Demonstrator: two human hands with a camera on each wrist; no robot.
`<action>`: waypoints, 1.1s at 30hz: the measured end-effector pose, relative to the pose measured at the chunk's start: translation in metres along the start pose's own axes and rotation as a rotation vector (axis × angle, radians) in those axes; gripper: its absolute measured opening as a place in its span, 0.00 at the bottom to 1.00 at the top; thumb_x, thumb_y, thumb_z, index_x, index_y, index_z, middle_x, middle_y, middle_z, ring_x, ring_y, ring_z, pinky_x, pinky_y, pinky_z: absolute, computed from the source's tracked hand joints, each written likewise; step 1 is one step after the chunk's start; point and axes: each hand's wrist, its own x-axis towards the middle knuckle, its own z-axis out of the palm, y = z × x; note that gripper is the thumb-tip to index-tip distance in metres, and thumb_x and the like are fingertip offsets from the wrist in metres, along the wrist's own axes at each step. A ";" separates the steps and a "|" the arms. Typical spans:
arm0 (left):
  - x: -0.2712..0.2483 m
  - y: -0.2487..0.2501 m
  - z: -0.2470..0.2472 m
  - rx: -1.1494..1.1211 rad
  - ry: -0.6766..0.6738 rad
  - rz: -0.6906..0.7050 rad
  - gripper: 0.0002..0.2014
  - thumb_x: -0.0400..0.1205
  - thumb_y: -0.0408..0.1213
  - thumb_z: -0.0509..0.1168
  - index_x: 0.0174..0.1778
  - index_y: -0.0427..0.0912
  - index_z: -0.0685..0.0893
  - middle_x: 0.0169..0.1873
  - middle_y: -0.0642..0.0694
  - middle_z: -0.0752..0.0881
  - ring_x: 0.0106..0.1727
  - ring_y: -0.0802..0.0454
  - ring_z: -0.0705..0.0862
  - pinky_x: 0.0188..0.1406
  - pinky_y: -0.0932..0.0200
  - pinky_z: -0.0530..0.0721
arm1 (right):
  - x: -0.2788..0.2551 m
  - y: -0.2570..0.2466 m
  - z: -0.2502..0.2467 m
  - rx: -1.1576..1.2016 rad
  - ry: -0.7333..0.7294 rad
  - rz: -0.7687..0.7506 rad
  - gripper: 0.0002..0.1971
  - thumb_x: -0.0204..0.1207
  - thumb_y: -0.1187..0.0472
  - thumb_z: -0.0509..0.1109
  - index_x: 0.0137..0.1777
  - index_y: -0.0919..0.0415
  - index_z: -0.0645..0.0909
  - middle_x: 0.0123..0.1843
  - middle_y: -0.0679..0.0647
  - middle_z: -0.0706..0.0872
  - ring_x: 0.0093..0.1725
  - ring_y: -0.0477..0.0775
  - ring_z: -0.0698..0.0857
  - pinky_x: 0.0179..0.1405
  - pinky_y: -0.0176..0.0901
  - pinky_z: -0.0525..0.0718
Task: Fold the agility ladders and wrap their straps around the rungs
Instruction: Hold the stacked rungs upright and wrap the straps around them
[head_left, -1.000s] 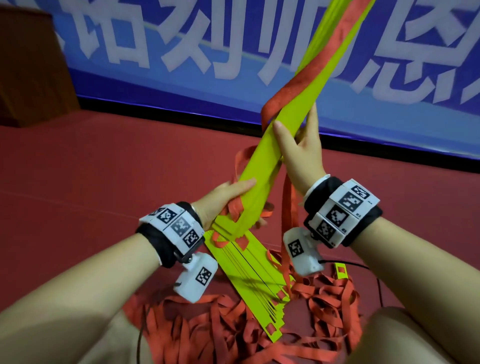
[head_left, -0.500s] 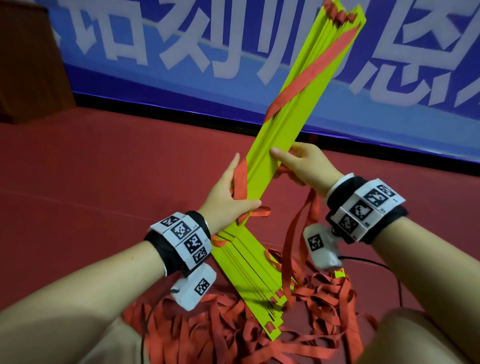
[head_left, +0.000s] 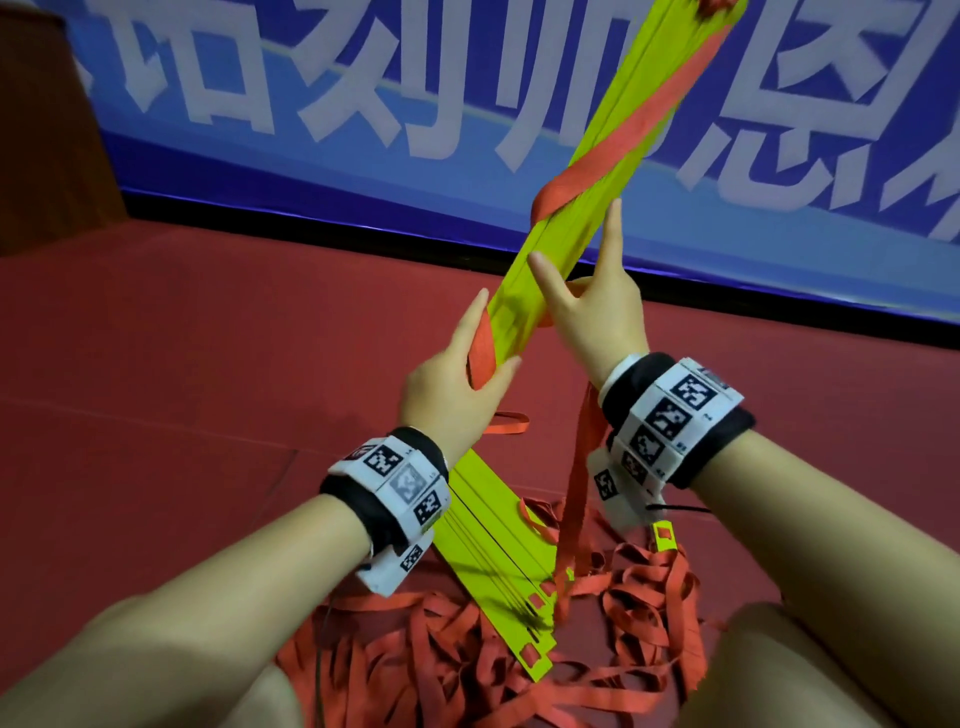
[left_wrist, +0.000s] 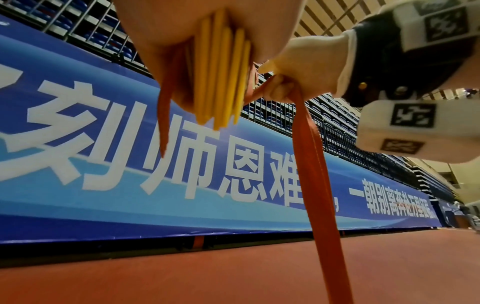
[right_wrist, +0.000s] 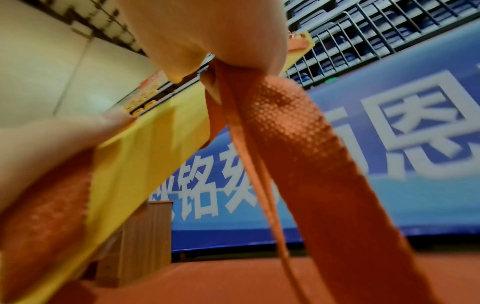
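Observation:
A stack of yellow-green ladder rungs (head_left: 566, 228) slants up to the right, with an orange strap (head_left: 628, 130) wound diagonally across its upper half. My left hand (head_left: 457, 374) grips the stack near its middle, thumb on the front, with a strap turn under the fingers. My right hand (head_left: 592, 306) holds the stack just above, with index finger and thumb stretched out, and grips the strap (left_wrist: 314, 164) that hangs down from it. The rung edges (left_wrist: 221, 74) show bunched in the left wrist view. The woven strap (right_wrist: 298, 144) fills the right wrist view.
A tangled heap of loose orange straps (head_left: 519, 665) lies on the red floor (head_left: 182, 389) between my knees. A blue banner (head_left: 311, 130) with white characters lines the back. A brown wooden stand (head_left: 47, 130) is at the far left.
My right hand has come up from beside the stack and laid itself on the rungs with the strap in its grip. The left hand has shifted a little higher on the stack.

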 end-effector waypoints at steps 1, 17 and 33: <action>0.000 0.002 0.001 0.032 0.028 0.050 0.31 0.84 0.53 0.62 0.83 0.62 0.60 0.22 0.56 0.71 0.24 0.55 0.70 0.29 0.58 0.61 | 0.000 0.001 0.002 0.011 0.005 0.003 0.50 0.75 0.38 0.70 0.85 0.52 0.40 0.39 0.54 0.87 0.38 0.51 0.86 0.40 0.43 0.80; 0.004 -0.009 -0.017 -0.629 -0.402 -0.179 0.44 0.73 0.47 0.76 0.83 0.58 0.61 0.68 0.53 0.82 0.68 0.59 0.80 0.68 0.60 0.78 | -0.012 -0.002 0.006 0.559 -0.013 0.014 0.49 0.75 0.58 0.72 0.85 0.46 0.40 0.71 0.63 0.80 0.62 0.59 0.84 0.62 0.64 0.83; 0.006 -0.004 -0.011 -0.500 -0.250 -0.106 0.48 0.72 0.35 0.76 0.85 0.54 0.57 0.68 0.49 0.79 0.60 0.60 0.81 0.62 0.63 0.80 | 0.009 0.010 0.007 0.416 -0.100 0.105 0.44 0.77 0.59 0.74 0.85 0.50 0.50 0.44 0.58 0.85 0.23 0.34 0.79 0.22 0.25 0.73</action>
